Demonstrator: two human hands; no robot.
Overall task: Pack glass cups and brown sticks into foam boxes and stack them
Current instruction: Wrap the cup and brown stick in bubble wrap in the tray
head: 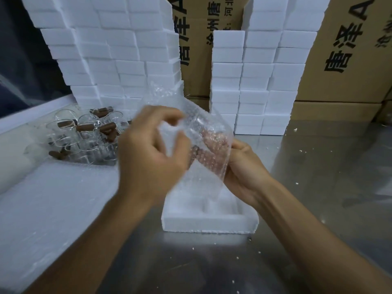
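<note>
An open foam box (210,222) sits on the worktop (318,187) toward its near edge, below both hands. Above it the left hand (152,151) and right hand (244,168) hold a bubble-wrap bag (203,141) between them. Glass cups (84,136) with brown sticks (84,127) cluster at the left. Stacked foam boxes (258,81) line the far edge, cardboard cartons (343,60) behind them.

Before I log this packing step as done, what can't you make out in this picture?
- Head view: whatever the bubble wrap holds; wrap and motion blur hide it.
- Left hand fingertips: blurred.
- Open foam box interior: partly hidden by the wrap and the right hand.
</note>
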